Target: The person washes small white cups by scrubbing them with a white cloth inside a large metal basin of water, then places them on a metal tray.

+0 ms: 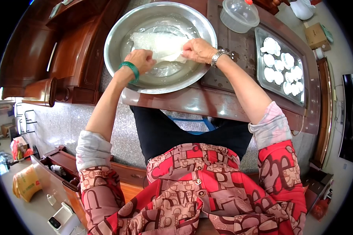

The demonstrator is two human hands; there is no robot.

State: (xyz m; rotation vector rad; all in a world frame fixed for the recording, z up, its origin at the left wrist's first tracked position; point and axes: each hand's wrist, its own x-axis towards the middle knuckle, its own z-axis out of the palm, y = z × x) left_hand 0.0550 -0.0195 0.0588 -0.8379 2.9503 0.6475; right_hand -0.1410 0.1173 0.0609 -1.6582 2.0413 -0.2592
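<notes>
A large round metal basin (113, 58) holds clear water. Partly in the water lies a thin, whitish, translucent sheet (161, 42), wrinkled, of a material I cannot settle. My right hand (198, 50), with a metal bracelet at its wrist, pinches the sheet's right end between thumb and fingers. My left hand (139, 60) is over the basin's near left part, below a green bangle. Its fingers are curled at the sheet's lower left edge; whether they grip it is hidden by the hand itself.
The basin stands on a dark wooden table (170, 101) by a wet tea tray (232, 53). Right of it are a lidded clear plastic container (239, 16) and a metal tray (260, 63) with several white cups. A wooden bench (73, 53) stands left; a blue stool (204, 124) is below.
</notes>
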